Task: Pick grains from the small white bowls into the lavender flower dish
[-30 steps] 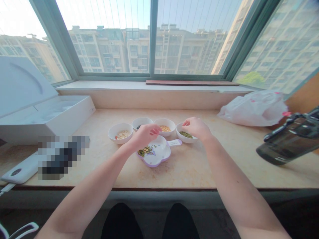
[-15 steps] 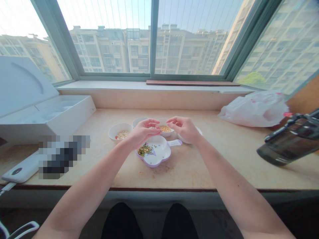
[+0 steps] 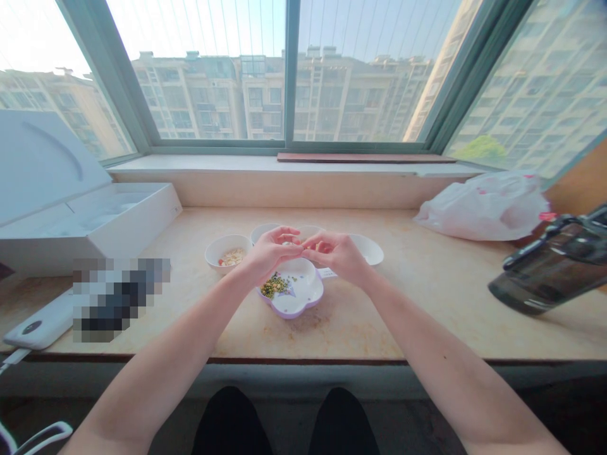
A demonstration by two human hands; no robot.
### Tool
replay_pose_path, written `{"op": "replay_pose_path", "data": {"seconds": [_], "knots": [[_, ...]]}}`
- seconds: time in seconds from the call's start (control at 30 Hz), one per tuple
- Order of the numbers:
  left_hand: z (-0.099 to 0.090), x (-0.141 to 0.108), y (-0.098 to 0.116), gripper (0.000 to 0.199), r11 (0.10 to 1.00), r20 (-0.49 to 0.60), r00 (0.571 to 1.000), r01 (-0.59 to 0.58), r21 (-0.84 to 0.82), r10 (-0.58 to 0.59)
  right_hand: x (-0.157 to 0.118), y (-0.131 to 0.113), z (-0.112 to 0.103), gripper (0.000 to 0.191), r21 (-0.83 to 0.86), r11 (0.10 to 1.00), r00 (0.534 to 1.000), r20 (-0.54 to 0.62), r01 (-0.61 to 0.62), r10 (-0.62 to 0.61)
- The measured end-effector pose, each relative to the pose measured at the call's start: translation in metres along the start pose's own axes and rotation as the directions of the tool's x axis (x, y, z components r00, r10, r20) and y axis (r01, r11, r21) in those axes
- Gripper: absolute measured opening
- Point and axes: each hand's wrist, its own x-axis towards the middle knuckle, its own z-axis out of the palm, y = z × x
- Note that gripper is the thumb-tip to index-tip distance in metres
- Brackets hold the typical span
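My left hand (image 3: 272, 253) hovers over the back of a purple-rimmed, flower-shaped dish (image 3: 303, 291), its fingers curled and its thumb pressed in. Fingertip to fingertip with it, my right hand (image 3: 339, 253) is closed in a pinch. Whatever lies between the fingers is too small to make out. Small green and yellowish beans (image 3: 275, 285) lie in the left part of the dish. A white bowl (image 3: 213, 254) with pale flat pieces and a bit of red stands to the left. My hands partly cover two more white bowls behind, and another white bowl (image 3: 372, 251) stands at the right.
An open white box (image 3: 137, 215) stands at the left, with a white device (image 3: 40, 325) on a cable in front. On the right are a tied plastic bag (image 3: 484, 205) and a dark transparent jug (image 3: 535, 284) lying tilted. The table's front edge (image 3: 313, 361) runs before my knees.
My right hand has moved left and its fingers have closed, meeting my left fingertips. It now hides the bowl behind and the dish's handle more. My left hand has hardly moved.
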Motion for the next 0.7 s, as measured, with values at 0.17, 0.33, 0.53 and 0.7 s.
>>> {"op": "replay_pose_path", "data": {"seconds": [0.17, 0.33, 0.53, 0.7], "knots": [[0.001, 0.001, -0.004, 0.040, 0.996, -0.055, 0.998, -0.019, 0.083, 0.023, 0.001, 0.004, 0.000, 0.018, -0.114, 0.989, 0.995, -0.016, 0.094, -0.097], [0.003, -0.001, -0.002, 0.030, 0.951, 0.000, 0.995, -0.096, 0.295, 0.100, 0.000, 0.004, -0.001, 0.018, -0.148, 0.982, 0.993, 0.001, 0.120, -0.121], [-0.004, -0.007, 0.008, 0.016, 0.636, 0.203, 0.978, -0.184, 0.750, 0.043, 0.000, -0.003, -0.006, 0.021, -0.087, 0.996, 0.999, -0.023, 0.023, -0.026], [-0.012, -0.009, 0.014, 0.008, 0.221, 0.339, 0.915, -0.291, 0.931, -0.220, 0.000, -0.007, -0.011, 0.027, -0.020, 0.999, 0.997, -0.068, -0.027, 0.026]]}}
